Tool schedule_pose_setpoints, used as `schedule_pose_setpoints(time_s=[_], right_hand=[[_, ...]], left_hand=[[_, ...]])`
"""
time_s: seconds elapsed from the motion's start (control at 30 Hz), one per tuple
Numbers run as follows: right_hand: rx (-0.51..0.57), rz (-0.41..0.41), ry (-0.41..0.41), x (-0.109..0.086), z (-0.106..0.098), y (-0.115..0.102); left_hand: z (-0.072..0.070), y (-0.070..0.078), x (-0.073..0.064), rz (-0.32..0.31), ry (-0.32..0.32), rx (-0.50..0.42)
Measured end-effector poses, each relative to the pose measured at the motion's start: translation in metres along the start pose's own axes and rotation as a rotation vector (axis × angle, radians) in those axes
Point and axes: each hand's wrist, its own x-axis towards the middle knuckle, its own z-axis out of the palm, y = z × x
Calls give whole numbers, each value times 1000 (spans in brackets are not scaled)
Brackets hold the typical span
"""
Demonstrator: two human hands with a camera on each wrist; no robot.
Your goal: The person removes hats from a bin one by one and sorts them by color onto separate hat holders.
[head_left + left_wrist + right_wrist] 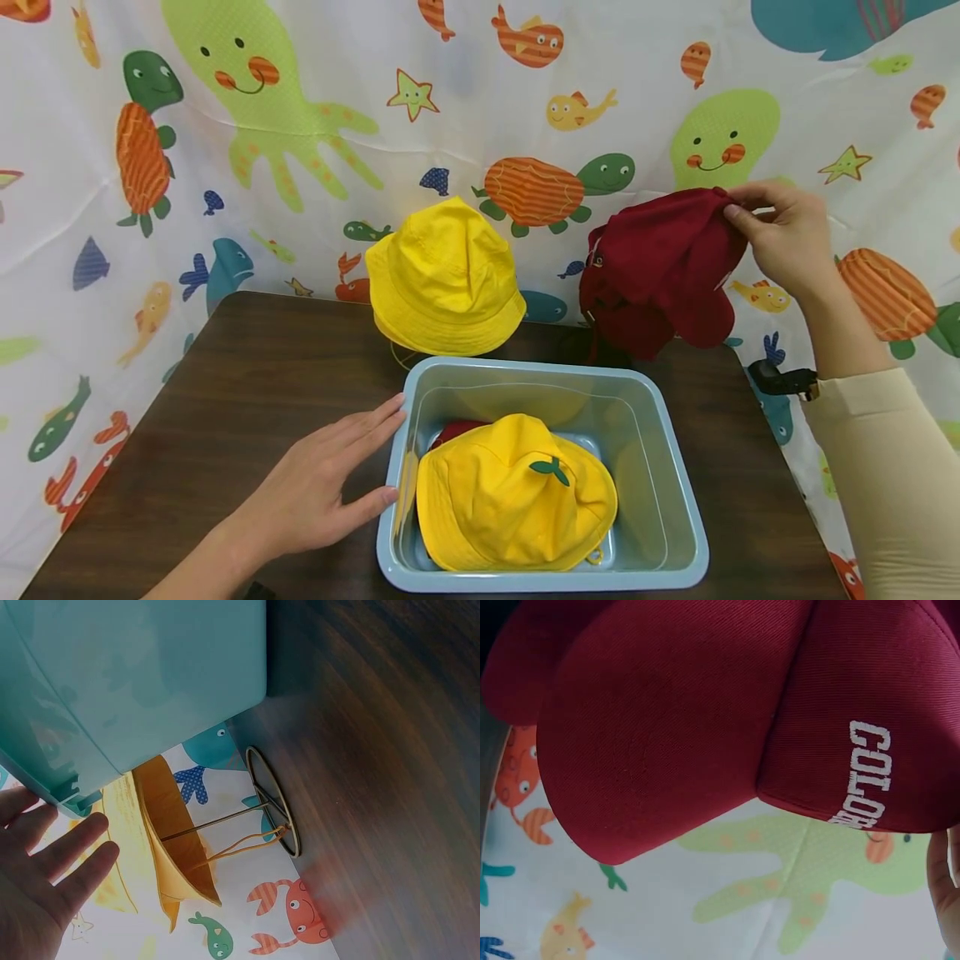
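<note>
At the back right, my right hand (787, 233) pinches the top of a dark red baseball cap (705, 250) between thumb and fingers. White raised letters run across the cap's front (870, 772) in the right wrist view. More red cloth with a second brim (645, 329) hangs just behind and below it. My left hand (322, 479) has its fingers extended, fingertips at the left rim of a light blue plastic bin (693, 533). Inside lies a yellow hat (517, 500) with a green leaf-like tab, partly covering something dark red (459, 430).
Behind the bin, a yellow bucket hat (450, 275) hangs on a thin wire stand (294, 832) with a round base. The dark wood table (172, 467) meets a white curtain (465, 75) printed with sea animals at its back and sides.
</note>
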Motion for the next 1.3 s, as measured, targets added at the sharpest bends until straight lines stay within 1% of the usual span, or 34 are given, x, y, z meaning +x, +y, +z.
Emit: schedule_pose_setpoints(time_s=[0.17,0.3,0.83,1.03,1.1,1.3], right_hand=[[-10,26,-39,0,6,6],[-17,35,-52,0,11,11],[-38,95,-119,-14,20,19],[-40,115,-139,-19,24,20],[-45,116,-139,-21,26,20],[-52,95,-135,-28,33,20]], left_hand=[[-1,-5,1,-1,-7,0],[-1,-8,3,2,-10,-1],[1,-13,-2,11,-13,2],[2,-13,-4,19,-4,4],[2,-13,-5,18,-4,3],[1,-12,-8,0,-33,-11]])
